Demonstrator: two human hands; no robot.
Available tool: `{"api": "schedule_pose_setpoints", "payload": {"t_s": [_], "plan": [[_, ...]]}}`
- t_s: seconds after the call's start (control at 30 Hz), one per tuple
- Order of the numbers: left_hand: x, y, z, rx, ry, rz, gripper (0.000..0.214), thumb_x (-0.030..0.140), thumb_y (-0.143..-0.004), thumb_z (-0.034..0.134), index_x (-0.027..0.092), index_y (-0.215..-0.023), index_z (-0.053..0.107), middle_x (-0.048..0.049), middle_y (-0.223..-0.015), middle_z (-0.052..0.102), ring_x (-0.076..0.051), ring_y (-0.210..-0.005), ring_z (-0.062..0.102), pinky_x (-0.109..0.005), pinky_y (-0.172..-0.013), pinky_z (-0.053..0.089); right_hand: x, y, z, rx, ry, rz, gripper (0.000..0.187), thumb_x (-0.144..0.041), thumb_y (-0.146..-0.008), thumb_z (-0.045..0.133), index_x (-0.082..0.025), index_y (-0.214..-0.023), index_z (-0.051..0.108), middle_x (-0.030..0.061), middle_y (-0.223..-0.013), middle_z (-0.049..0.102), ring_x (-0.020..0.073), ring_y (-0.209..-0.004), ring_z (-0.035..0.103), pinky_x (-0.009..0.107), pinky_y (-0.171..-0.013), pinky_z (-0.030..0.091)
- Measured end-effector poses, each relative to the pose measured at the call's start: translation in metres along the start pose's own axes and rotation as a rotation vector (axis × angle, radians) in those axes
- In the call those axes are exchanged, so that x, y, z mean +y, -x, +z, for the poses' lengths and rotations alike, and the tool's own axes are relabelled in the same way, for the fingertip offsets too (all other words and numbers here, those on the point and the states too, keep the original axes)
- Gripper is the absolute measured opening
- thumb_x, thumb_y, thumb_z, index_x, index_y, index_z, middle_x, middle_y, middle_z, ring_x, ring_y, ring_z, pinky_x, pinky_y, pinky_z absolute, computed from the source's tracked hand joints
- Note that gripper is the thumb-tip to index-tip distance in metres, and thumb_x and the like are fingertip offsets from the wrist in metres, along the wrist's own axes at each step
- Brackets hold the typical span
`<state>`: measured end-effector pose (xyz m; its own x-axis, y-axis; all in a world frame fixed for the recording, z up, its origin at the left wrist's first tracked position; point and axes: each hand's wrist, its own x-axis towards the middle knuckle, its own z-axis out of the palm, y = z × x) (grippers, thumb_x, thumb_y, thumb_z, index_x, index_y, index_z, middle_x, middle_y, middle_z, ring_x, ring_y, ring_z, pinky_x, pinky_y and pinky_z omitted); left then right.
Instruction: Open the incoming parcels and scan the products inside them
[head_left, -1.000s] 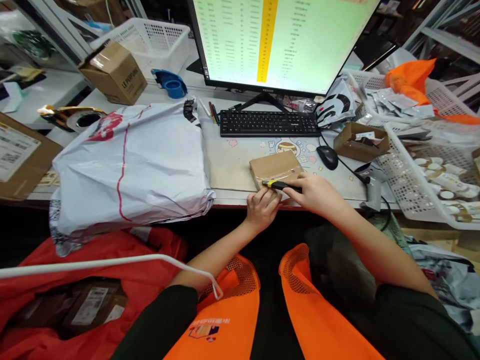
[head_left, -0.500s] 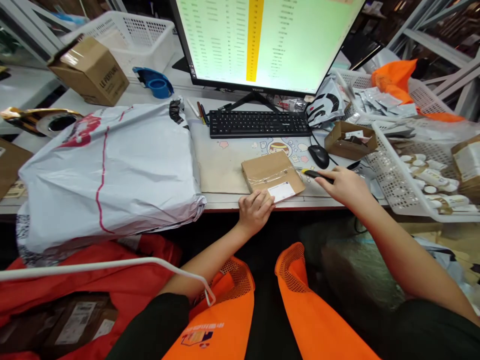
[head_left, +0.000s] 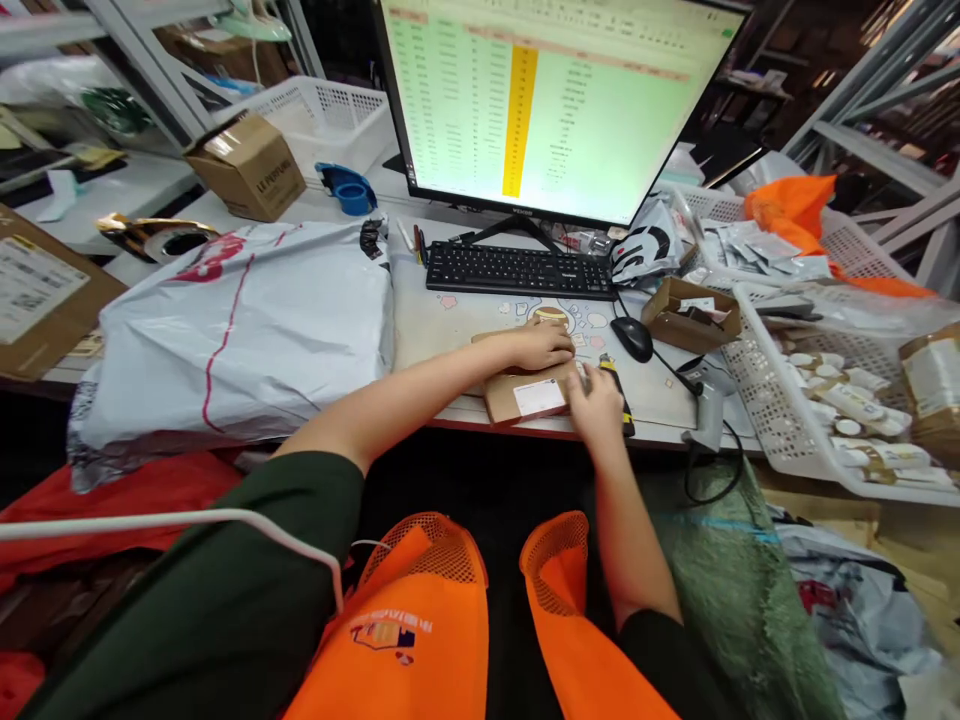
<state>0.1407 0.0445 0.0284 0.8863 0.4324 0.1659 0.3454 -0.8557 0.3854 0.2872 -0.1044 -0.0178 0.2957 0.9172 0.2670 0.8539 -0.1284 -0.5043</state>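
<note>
I have both hands at 1 small cardboard box (head_left: pixel 504 398), which lies flat on the mat near the front edge of the counter (head_left: pixel 459 412), its white label (head_left: pixel 538 398) turned toward me. My left grip (head_left: pixel 541 345) reaches across the top from the left, fingers bent over the far right part. My right grip (head_left: pixel 598 405) is at the right end, thumb and fingers close against the cardboard. I cannot tell whether either of the 2 is pinching a flap or only pressing, as the fingertips are hidden or blurred.

The yellow-and-black cutter (head_left: pixel 616 395) is just beyond my right grip; I cannot make out whether they touch, or whether its blade is out.

I judge the step in hand to be working at that right end by hand rather than with the cutter. From here, the move calls for my left grip to steady the box, my right fingers to find a firm edge, and both to keep clear of the cutter.
</note>
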Motion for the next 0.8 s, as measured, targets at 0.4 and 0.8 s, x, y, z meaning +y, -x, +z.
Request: {"api": "schedule_pose_setpoints", "payload": {"t_s": [0.4, 0.8], "plan": [[-0.024, -0.015, 0.001, -0.064, 0.076, -0.055, 0.034, 0.034, -0.101, 0.049, 0.015, -0.085, 0.072, -0.0097, -0.092, 0.073, -0.023, -0.091, 0.062, -0.033, -0.087, 0.045, -0.014, -0.001, 0.030, 0.083, -0.322, -0.035, 0.045, -0.046, -0.095, 0.054, -0.014, -0.122, 0.068, 0.0217, -0.125, 0.069, 0.0341, -0.119, 0.064, 0.052, -0.107, 0.048], [-0.028, -0.002, -0.008, -0.015, 0.278, -0.069, 0.048, 0.051, -0.092, 0.055, 0.021, -0.056, 0.047, -0.0063, -0.076, 0.056, -0.021, -0.079, 0.055, -0.039, -0.083, 0.047, 0.000, -0.016, 0.031, -0.001, -0.390, -0.192, 0.029, -0.045, -0.094, 0.058, -0.021, -0.110, 0.063, 0.0184, -0.136, 0.061, 0.0322, -0.131, 0.056, 0.054, -0.112, 0.044]]}}
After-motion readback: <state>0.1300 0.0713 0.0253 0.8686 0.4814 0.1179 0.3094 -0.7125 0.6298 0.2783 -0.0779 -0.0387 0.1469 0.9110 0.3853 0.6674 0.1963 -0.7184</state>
